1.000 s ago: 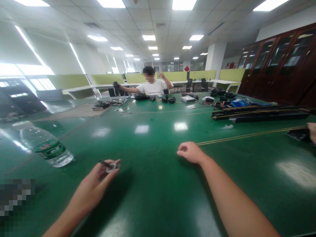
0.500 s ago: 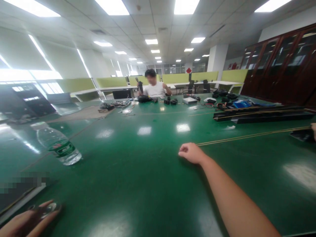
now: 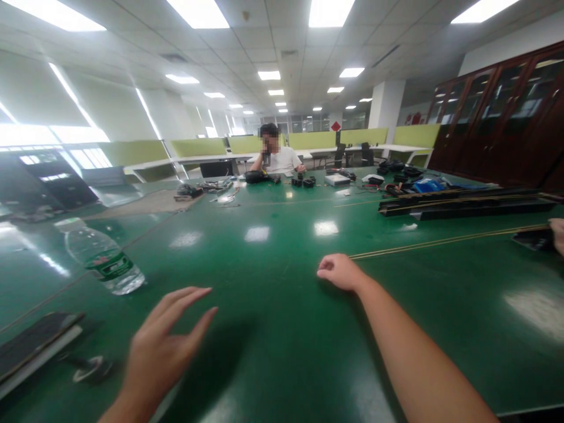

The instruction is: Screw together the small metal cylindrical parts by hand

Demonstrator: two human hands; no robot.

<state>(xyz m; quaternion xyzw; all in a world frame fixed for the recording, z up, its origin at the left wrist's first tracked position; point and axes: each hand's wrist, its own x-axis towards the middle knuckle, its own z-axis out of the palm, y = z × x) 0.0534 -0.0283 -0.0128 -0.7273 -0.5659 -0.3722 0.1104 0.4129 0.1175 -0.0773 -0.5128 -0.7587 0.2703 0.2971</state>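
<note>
My left hand (image 3: 165, 338) hovers over the green table (image 3: 264, 294) with thumb and fingers apart and nothing between them. To its left lies a small dark tool with a round metal end (image 3: 93, 369). My right hand (image 3: 340, 272) rests on the table, its fingers curled closed at the near end of long, thin yellowish strands (image 3: 445, 241). What exactly the curled fingers hold is hidden. The strands stretch right toward another person's hand (image 3: 557, 234) at the frame's edge, beside a black object (image 3: 534, 237).
A clear water bottle (image 3: 108, 261) with a green label stands at the left. Below it lies a dark flat item (image 3: 37, 346). Black channels (image 3: 467, 204) lie at the right. Across the table, a person (image 3: 278, 155) sits behind scattered parts.
My left hand has let go of the small round-ended tool, moved right and opened. My right hand has stayed put. The person opposite has raised a hand to the head.
</note>
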